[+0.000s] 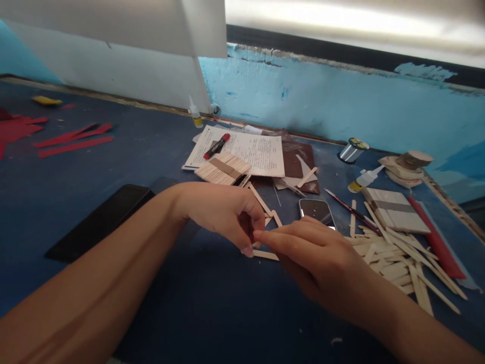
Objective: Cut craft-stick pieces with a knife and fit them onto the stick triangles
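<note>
My left hand (223, 215) bends down from the wrist, its thumb and fingers pinched together at the end of a wooden craft stick (266, 256). From the other side, my right hand (314, 253) brings its fingertips against the left fingers. Its fingers are closed together, and whatever lies between them is hidden. Just behind the hands, several joined craft sticks (259, 198) form an angled shape on the dark blue table (212, 313), partly covered by my fingers. A smartphone (317, 212) lies beyond my right hand.
A craft stick pile (397, 263) and a banded stick bundle (396, 210) lie right, near a glue bottle (366, 180) and wire spool (353, 150). Behind are printed papers (257, 151), a marker (216, 146) and another bundle (223, 168). A black case (102, 220) and red strips (76, 144) lie left.
</note>
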